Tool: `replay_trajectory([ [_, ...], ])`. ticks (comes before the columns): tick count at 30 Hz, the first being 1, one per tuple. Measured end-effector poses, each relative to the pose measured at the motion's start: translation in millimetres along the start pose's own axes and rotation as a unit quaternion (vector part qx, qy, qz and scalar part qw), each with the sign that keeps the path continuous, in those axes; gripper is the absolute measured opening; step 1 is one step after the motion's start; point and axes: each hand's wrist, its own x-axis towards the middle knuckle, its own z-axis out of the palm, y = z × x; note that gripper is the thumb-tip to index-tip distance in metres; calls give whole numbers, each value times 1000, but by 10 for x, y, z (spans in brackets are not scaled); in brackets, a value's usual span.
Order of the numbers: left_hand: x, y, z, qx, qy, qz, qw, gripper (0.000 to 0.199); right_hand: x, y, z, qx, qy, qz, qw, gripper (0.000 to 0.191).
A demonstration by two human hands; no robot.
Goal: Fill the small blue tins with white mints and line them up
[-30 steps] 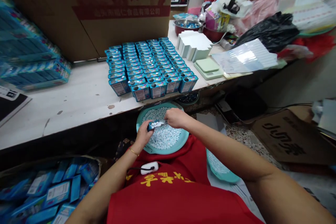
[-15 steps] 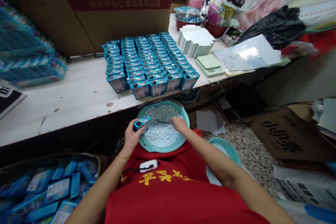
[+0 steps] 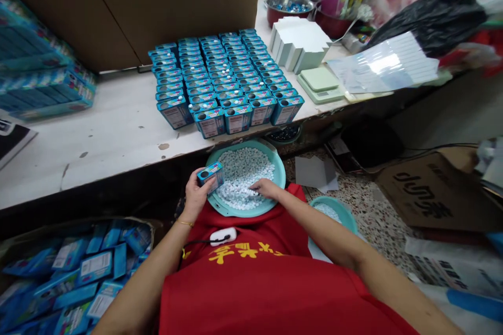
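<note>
The bare left hand [image 3: 195,196] has drawn the small blue rectangular box [image 3: 212,175] back toward the round turquoise bowl's [image 3: 280,170] left rim. The bare right hand's [image 3: 267,188] slim grey scoop, visible half a second ago, is now hidden among white pellets [image 3: 245,159].

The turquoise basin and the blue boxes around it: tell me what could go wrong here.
The turquoise basin seems to rest on the lap of the red garment; a shift of the legs might tip it and spill the white pellets.
The left hand holds one blue box tilted; it could slip.
The front boxes stand near the table's edge; a bump might knock one off.
</note>
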Motion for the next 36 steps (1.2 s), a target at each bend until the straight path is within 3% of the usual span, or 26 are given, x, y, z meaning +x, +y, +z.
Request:
replay_trajectory([
  [3, 12, -15, 29, 16, -6, 12, 1000, 46, -164, -18, -243, 91, 7, -18, 996, 37],
  [7, 18, -16, 123, 56, -38, 40, 997, 43, -376, -253, -671, 179, 19, -32, 983, 38],
  [9, 16, 5, 180, 83, -58, 50, 994, 40, -442, -443, -863, 134, 36, -52, 989, 36],
  [12, 9, 37, 253, 121, -77, 73, 987, 37, -490, -766, -1072, -22, 50, -79, 995, 32],
  [17, 2, 25, 309, 142, -78, 96, 982, 38, -480, -1261, -1209, -244, 55, -13, 968, 31],
  [22, 6, -6, 319, 134, -80, 97, 983, 38, -530, -1574, -1248, -278, 49, 7, 959, 34],
  [25, 12, -11, 282, 124, -72, 93, 985, 38, -623, -1463, -1292, -275, 63, 9, 959, 33],
  [28, -2, 6, 195, 102, -57, 76, 990, 38, -614, -1038, -1220, -240, 93, 27, 966, 33],
  [30, -28, 29, 125, 85, -48, 63, 993, 39, -493, -692, -1023, -203, 119, 39, 971, 37],
  [33, -77, 53, 35, 73, -32, 47, 996, 42, -208, -336, -526, -192, 83, 87, 974, 42],
  [36, -107, 40, -13, 63, -24, 37, 997, 44, 15, -265, -10, -190, 50, 84, 977, 43],
])
